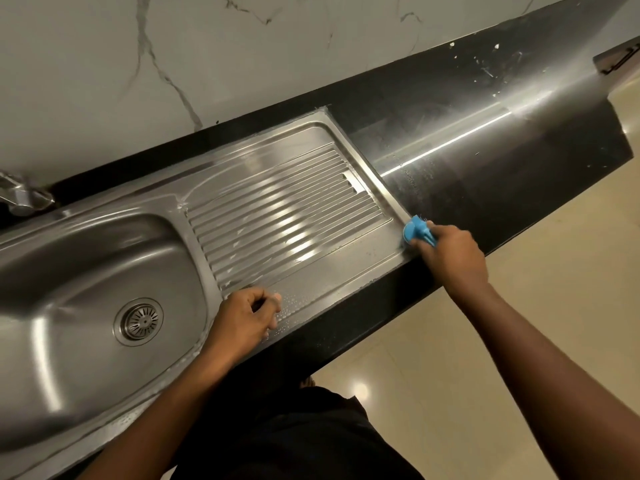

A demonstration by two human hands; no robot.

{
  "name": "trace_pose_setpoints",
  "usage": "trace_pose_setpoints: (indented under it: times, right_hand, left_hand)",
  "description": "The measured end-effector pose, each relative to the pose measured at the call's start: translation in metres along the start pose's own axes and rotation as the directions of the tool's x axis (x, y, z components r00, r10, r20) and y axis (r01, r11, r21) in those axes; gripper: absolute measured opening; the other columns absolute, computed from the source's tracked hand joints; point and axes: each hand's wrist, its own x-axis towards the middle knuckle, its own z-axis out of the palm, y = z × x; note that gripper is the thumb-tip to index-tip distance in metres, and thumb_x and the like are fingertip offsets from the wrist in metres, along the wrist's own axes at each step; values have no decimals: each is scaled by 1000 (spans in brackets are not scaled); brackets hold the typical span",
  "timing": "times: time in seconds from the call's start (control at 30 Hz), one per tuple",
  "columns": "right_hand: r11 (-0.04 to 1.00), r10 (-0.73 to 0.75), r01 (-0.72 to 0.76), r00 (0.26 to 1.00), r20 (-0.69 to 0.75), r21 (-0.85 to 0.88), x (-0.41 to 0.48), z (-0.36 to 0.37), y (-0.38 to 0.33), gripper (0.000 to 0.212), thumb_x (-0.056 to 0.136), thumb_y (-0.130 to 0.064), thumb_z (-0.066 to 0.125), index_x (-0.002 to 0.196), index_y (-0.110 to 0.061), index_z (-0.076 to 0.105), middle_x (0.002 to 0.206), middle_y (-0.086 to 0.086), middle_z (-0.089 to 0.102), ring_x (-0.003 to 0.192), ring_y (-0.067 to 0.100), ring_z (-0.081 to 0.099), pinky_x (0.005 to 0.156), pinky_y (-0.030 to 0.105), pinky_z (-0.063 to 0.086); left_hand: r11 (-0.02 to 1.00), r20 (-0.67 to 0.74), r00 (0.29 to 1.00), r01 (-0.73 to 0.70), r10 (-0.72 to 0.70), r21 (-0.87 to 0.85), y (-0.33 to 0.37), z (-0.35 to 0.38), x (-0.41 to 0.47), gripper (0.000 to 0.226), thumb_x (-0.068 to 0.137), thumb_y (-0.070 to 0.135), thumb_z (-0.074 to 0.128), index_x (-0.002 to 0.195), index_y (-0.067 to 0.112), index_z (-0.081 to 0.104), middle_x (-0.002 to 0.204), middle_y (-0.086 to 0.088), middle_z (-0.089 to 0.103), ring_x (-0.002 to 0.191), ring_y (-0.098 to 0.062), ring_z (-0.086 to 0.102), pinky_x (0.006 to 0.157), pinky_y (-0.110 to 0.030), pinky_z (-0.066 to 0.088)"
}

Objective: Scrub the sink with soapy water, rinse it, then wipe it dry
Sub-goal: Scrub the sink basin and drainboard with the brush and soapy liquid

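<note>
Sink (86, 271) is set into the dark tabletop (485, 150), with the basin on the left and the ribbed drainboard (287, 202) on the right. You look to be in the scrubbing stage: thin soapy streaks and droplets lie on the drainboard and its near rim. The basin shows little foam, so I judge that the rinse and the dry wipe are both left to do. Your right hand (453, 258) is at the drainboard's right near corner, gripping the blue brush (417, 232), whose bristles press where steel meets tabletop. Your left hand (246, 317) rests on the near rim between basin and drainboard, fingers curled in a loose fist with nothing visible in it.
</note>
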Motion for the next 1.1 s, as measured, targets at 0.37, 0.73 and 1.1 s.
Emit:
trace_pose_setpoints:
  times: [0.37, 0.73, 1.1]
  right_hand:
    - [982, -182, 184, 982, 45, -49, 41, 15, -44, 53, 101, -41, 65, 149, -22, 53, 119, 12, 72, 95, 27, 71, 86, 46, 61]
    - [988, -143, 145, 989, 41, -44, 31, 14, -31, 51, 100, -43, 65, 144, -18, 57, 116, 11, 71, 90, 25, 69, 81, 47, 62]
    - [985, -23, 16, 999, 34, 173, 7, 34, -2, 59, 95, -53, 68, 143, -20, 59, 105, 0, 69, 81, 9, 65, 69, 35, 60]
  left_hand:
    - [1000, -30, 999, 21, -21, -5, 1, -3, -2, 26, 104, 34, 61, 88, 17, 73, 74, -3, 75, 59, -12, 67, 64, -29, 56]
    - [999, -40, 999, 31, -32, -16, -5, -5, -4, 25, 103, 35, 62, 88, 20, 74, 73, -3, 75, 60, -14, 68, 66, -33, 57]
    - [997, -77, 995, 66, -70, -51, -15, -10, -13, 25, 103, 34, 62, 86, 20, 73, 72, -3, 75, 57, -11, 66, 62, -29, 52]
